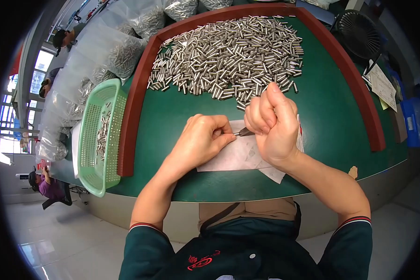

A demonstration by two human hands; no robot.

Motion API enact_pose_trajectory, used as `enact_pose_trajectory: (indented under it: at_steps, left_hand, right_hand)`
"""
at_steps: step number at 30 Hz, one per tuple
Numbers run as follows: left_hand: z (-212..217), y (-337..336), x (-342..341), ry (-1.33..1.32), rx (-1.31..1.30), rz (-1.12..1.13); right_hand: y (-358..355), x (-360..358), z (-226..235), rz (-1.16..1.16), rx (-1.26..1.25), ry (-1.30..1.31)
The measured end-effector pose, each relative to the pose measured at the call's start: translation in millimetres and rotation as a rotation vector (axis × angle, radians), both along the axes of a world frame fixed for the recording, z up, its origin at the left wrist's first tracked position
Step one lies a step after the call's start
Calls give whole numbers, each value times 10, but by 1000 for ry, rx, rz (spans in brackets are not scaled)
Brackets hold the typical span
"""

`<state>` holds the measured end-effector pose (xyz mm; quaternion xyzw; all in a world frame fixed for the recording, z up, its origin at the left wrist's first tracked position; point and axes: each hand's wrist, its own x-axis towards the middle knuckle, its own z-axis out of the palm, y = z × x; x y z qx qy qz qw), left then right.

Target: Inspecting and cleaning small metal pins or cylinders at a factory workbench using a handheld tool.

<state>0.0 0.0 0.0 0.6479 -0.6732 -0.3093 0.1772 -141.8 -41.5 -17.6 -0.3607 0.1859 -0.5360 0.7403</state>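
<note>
Over the sheet [233, 161], the left hand [201, 140] pinches what looks like a pin [236, 134], the right hand [276, 126] curled round a dark tool [245, 132] — best, I'd judge, with the pin braced steady and the tool kept in line. Left of the sheet stands the basket [83, 156]; beyond it — the pile [228, 56] on the bench [172, 109].
</note>
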Motion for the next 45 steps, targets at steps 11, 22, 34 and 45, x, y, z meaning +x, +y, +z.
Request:
enact_pose_trajectory:
  at_steps: [11,22,34,45]
  left_hand:
    - [8,-7,-15,21,-38,-10]
    - [-15,2,5,113,-53,-16]
    - [-202,-167,451,1855,435,301]
    - [-300,-351,394,423,-264,298]
  right_hand:
    - [114,79,56,-36,-136,80]
    - [120,103,23,-54,-134,135]
    - [-63,-31,54,67,138,-89]
    - [-98,-70,78,62,71,-33]
